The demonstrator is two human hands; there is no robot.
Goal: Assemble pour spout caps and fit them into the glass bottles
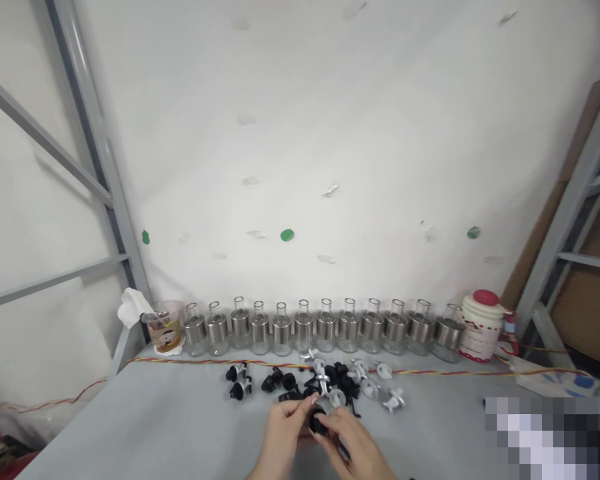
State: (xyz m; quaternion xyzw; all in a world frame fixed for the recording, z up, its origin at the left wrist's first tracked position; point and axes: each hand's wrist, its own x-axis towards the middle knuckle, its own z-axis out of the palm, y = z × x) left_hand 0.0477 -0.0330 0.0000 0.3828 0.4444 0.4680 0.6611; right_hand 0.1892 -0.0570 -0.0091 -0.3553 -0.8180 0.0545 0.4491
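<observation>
Black cap [318,421] mostly hidden between left hand [281,433], right hand [354,445].

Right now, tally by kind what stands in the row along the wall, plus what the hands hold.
Glass bottles with metal bands: 12
Plastic cup: 1
White jar with red lid: 1
Black part held between left hand and right hand: 1
Total: 15

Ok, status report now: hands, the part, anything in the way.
Left hand and right hand both pinching one black cap. Held over the table, just short of the cap pile. Nothing blocking; bottles lined along wall.
</observation>
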